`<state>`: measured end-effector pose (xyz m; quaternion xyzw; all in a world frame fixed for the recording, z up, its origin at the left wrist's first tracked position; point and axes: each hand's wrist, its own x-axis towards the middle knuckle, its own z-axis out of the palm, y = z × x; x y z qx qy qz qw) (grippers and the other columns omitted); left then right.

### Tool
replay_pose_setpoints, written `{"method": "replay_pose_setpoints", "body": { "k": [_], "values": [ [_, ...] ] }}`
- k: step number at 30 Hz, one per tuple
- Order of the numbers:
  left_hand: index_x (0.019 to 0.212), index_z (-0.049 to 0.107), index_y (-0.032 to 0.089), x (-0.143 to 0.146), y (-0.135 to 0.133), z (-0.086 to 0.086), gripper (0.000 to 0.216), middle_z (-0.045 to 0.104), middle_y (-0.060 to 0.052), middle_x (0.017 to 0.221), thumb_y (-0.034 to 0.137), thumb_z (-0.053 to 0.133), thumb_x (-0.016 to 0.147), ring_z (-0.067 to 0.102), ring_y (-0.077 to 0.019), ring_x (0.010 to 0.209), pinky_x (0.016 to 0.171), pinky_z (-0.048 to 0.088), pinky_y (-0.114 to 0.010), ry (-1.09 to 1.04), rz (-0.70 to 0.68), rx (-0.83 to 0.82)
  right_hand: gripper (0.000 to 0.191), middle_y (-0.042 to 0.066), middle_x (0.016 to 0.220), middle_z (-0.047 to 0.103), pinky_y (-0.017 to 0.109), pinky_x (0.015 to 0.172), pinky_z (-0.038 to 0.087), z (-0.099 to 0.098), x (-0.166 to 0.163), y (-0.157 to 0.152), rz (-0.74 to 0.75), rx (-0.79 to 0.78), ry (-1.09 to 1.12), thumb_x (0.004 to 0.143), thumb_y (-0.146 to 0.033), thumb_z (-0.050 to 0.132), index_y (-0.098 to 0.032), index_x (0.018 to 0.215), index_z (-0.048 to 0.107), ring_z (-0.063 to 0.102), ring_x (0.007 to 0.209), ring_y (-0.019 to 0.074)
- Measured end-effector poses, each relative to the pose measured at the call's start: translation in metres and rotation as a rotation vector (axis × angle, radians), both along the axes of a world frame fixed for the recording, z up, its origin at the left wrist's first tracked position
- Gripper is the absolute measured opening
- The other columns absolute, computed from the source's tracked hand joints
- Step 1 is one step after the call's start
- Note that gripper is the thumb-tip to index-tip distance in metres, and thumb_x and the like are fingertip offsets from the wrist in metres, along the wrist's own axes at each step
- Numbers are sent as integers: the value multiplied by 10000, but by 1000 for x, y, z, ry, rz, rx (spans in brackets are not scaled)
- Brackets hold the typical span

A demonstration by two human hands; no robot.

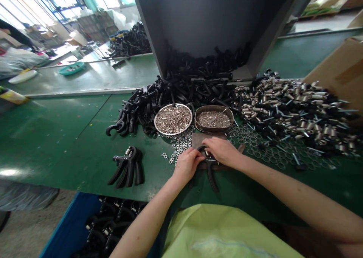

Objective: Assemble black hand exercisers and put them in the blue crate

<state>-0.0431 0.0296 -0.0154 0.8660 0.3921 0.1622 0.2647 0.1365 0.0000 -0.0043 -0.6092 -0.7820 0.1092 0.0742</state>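
A black hand grip strengthener point(212, 177) with a metal spring lies on a small metal plate point(198, 139) at the table's near middle, one handle pointing toward me. My left hand point(186, 162) pinches its left side with closed fingers. From the right, my right hand point(221, 150) is closed over its top end by the spring. My fingers partly cover the grip, so small parts between them are hidden. Left of my hands, several assembled hand grips point(129, 171) lie side by side. Small nuts point(181, 144) are scattered just beyond my left hand.
Behind the plate stand a round dish point(155, 126) of metal pins and an oval tin point(214, 129) of tiny parts. Black handles point(193, 89) spill from a large grey bin point(204, 19). Springs and screws point(295, 106) and rings point(263, 146) lie right; a blue crate point(66, 224) stands below left.
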Motion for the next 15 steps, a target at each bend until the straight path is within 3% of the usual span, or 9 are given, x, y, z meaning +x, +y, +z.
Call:
{"method": "replay_pose_setpoints", "body": {
  "k": [4,7,10,13,15],
  "values": [
    [795,644,192,2,1,-4,140,611,-14,794,297,576,858,577,-147,747,677,422,-239,91,-30,79,225,88,1063,625,326,775,464,-5,42,-44,-186,77,15,907,-327,449,-195,1069,533,569,989,222],
    [812,636,188,4,2,-4,159,614,-19,809,310,554,873,577,-152,770,693,427,-244,145,-69,144,277,97,1015,616,343,657,477,-15,75,-92,-370,40,-103,859,-431,488,-200,1005,538,587,915,255],
    [830,628,180,7,0,-1,180,618,-39,838,286,502,901,568,-164,790,679,423,-255,229,-168,261,285,103,879,612,365,639,473,-30,94,-131,-474,8,-186,834,-457,479,-184,881,544,596,814,265],
    [835,627,180,9,-2,1,202,619,-50,827,260,461,919,558,-176,794,631,403,-260,275,-289,352,274,110,844,627,370,609,465,-36,96,-142,-597,-3,-170,853,-429,431,-178,849,541,611,756,267],
    [833,629,185,9,-2,0,222,618,-52,813,290,455,922,551,-171,772,617,393,-258,251,-295,340,301,114,907,651,368,590,463,-28,88,-134,-650,17,-92,873,-426,399,-178,943,553,628,753,269]
  ]
}}
